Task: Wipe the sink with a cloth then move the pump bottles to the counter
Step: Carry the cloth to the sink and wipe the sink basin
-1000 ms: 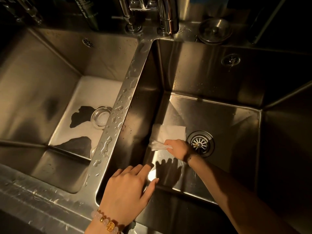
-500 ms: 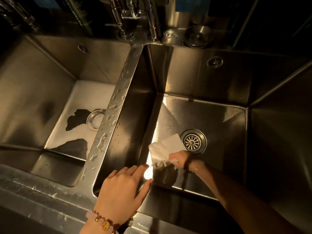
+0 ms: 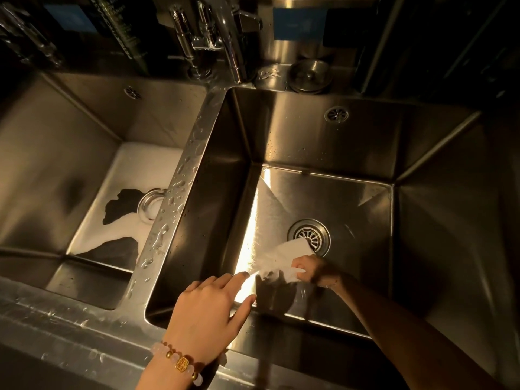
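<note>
A steel double sink fills the view. Down in the right basin (image 3: 349, 142), my right hand (image 3: 311, 268) grips a white cloth (image 3: 284, 257) pressed flat on the basin floor, just left of the round drain strainer (image 3: 309, 237). My left hand (image 3: 209, 311), with a bead bracelet at the wrist, rests flat with fingers spread on the basin's front rim. Dark bottles (image 3: 121, 26) stand behind the left basin; whether they have pumps is not visible in the dim light.
The left basin (image 3: 50, 153) holds white foam around its drain. Water drops cover the divider (image 3: 180, 187) between the basins. Chrome taps (image 3: 208, 40) and a round metal lid (image 3: 308, 76) sit on the back ledge. A wet steel counter edge (image 3: 56, 333) runs along the front.
My right hand has dragged the cloth across the basin floor, from the left wall toward the drain and nearer the front. My left hand has stayed on the rim.
</note>
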`<control>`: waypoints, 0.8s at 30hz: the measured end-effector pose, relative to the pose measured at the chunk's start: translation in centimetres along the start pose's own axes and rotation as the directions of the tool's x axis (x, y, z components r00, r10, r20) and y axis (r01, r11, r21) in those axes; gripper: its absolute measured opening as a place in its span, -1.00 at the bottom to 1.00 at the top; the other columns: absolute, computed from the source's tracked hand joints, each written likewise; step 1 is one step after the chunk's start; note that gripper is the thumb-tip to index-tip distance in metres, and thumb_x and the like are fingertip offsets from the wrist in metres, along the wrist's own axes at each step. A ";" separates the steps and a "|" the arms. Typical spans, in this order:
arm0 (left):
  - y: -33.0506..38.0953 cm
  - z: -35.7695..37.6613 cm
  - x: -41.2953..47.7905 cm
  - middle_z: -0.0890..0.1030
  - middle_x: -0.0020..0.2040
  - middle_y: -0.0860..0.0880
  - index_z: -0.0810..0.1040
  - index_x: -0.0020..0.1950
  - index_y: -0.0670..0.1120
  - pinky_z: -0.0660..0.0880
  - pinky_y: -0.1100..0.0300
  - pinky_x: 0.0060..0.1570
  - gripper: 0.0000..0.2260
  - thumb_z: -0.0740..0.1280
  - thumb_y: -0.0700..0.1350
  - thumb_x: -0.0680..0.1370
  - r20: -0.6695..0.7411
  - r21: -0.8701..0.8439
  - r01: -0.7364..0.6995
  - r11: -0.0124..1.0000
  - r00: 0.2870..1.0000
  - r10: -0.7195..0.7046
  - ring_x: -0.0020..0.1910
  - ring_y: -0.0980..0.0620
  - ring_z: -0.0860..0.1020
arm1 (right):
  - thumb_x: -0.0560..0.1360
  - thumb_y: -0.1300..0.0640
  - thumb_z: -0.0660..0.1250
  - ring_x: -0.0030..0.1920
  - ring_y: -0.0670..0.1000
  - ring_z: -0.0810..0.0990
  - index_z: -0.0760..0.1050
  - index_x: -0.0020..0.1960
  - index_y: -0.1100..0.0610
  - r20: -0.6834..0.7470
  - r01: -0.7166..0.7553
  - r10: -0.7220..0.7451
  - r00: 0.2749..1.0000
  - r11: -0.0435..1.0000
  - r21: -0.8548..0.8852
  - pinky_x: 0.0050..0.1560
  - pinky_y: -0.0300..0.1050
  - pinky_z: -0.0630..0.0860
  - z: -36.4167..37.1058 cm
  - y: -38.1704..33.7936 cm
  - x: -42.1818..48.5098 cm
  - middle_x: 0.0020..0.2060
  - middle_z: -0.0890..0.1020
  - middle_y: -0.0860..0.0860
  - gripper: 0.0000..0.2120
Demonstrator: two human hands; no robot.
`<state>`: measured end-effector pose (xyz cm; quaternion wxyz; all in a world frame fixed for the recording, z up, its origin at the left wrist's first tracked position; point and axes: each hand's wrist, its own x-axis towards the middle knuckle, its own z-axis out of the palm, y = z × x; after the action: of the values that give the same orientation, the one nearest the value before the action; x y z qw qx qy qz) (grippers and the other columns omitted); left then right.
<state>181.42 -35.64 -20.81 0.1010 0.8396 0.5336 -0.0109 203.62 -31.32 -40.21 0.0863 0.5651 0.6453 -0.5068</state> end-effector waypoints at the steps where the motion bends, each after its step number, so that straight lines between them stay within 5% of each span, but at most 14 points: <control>1: -0.2 0.0 0.0 0.65 -0.31 0.15 0.62 -0.06 0.08 0.54 0.23 -0.44 -0.58 0.01 0.21 0.50 -0.016 0.014 -0.009 1.000 1.000 0.009 -0.43 0.14 0.61 | 0.47 0.22 0.24 0.05 0.20 0.54 0.50 0.06 0.28 -0.022 0.001 0.000 1.000 0.999 0.049 -0.11 -0.16 0.33 -0.2 0.1 -0.3 -0.10 0.55 0.13 -0.80; 4: -0.6 0.0 -0.1 0.65 -0.32 0.16 0.62 -0.08 0.08 0.54 0.25 -0.46 -0.53 -0.06 0.21 0.53 -0.039 0.052 -0.021 0.998 0.999 0.024 -0.44 0.15 0.60 | 0.49 0.24 0.26 0.07 0.12 0.52 0.48 0.14 0.32 -0.101 -0.005 0.025 0.995 0.980 0.197 -0.01 -0.14 0.40 -1.1 -0.5 -1.3 -0.01 0.55 0.17 -0.75; 8: -0.9 -1.0 0.2 0.62 -0.37 0.17 0.63 -0.09 0.07 0.52 0.27 -0.50 -0.69 0.18 0.18 0.41 -0.056 0.045 -0.047 0.998 0.997 0.049 -0.49 0.18 0.57 | 0.48 0.29 0.27 -0.06 0.13 0.56 0.49 0.06 0.40 -0.219 0.006 0.075 0.973 0.937 0.349 -0.21 -0.29 0.36 -2.4 -1.6 -2.0 -0.02 0.59 0.32 -0.78; 12: -1.4 -2.2 0.6 0.62 -0.36 0.17 0.62 -0.08 0.07 0.52 0.26 -0.50 -0.62 0.07 0.21 0.49 -0.027 0.044 -0.010 0.999 1.000 0.011 -0.49 0.17 0.57 | 0.50 0.33 0.25 -0.15 -0.20 0.53 0.46 0.16 0.38 -0.317 0.049 0.141 0.938 0.850 0.524 -0.23 -0.51 0.37 -4.0 -3.0 -3.3 -0.02 0.58 0.16 -0.75; 15: -1.6 -3.2 0.9 0.66 -0.22 0.11 0.60 0.03 0.03 0.56 0.19 -0.33 -0.44 -0.10 0.28 0.50 0.021 -0.003 0.022 1.000 1.000 -0.021 -0.34 0.13 0.62 | 0.51 0.28 0.26 0.02 -0.03 0.50 0.45 0.19 0.32 -0.366 0.094 0.170 0.915 0.791 0.604 -0.16 -0.48 0.42 -4.9 -3.9 -4.6 0.06 0.57 0.17 -0.73; 18: -1.7 -3.7 1.3 0.58 0.12 0.09 0.39 0.32 0.07 0.45 0.19 0.04 -0.40 -0.14 0.32 0.48 0.015 -0.065 -0.016 0.998 1.000 0.017 0.00 0.11 0.57 | 0.52 0.16 0.27 0.03 -0.01 0.49 0.43 0.22 0.23 -0.349 0.073 0.212 0.913 0.757 0.649 0.00 -0.19 0.42 -5.5 -4.6 -5.5 0.05 0.55 0.11 -0.71; 21: -1.8 -4.1 1.9 0.60 0.08 0.06 0.42 0.30 0.06 0.49 0.17 -0.01 -0.35 -0.18 0.33 0.43 0.026 -0.057 -0.010 0.998 1.000 0.011 -0.05 0.09 0.59 | 0.52 0.14 0.27 0.08 0.07 0.50 0.42 0.21 0.23 -0.362 0.082 0.242 0.900 0.723 0.686 0.07 -0.06 0.44 -5.9 -5.2 -6.3 0.11 0.54 0.17 -0.70; 24: -1.2 -5.3 2.5 0.58 0.11 0.10 0.37 0.31 0.10 0.47 0.20 0.00 -0.55 -0.04 0.25 0.55 0.011 -0.064 -0.048 0.997 0.999 0.048 -0.04 0.12 0.57 | 0.52 0.10 0.27 0.07 0.07 0.50 0.41 0.21 0.21 -0.387 0.087 0.273 0.880 0.709 0.699 0.11 -0.04 0.46 -6.1 -6.1 -7.5 0.12 0.54 0.16 -0.69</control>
<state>180.93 -31.91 -16.09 0.1312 0.8485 0.5127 0.0032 204.07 -30.58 -28.80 -0.2640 0.6919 0.3762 -0.5568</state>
